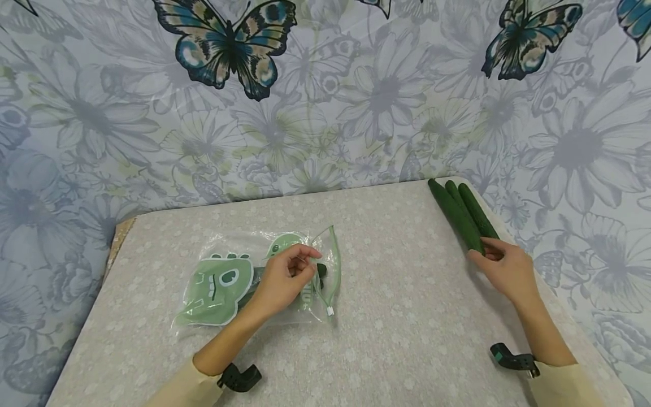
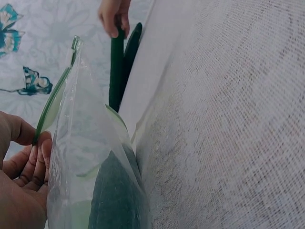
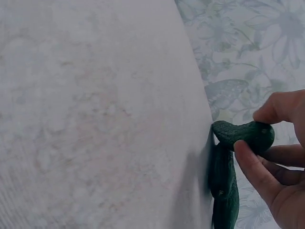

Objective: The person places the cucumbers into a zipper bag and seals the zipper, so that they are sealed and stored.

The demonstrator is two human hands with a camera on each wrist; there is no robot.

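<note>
Right hand [image 1: 503, 265] pinches the near end of one cucumber [image 1: 454, 215] at the counter's [image 1: 407, 294] far right edge, firm, light and likely smooth-skinned, best gripped mid-length, while left hand [image 1: 285, 280] pinches open the limp zip bag's [image 1: 224, 282] mouth.

No words, numbers or brand marks can be read; the zip bag [image 1: 254, 280] at centre left shows only cartoon pictures.
</note>
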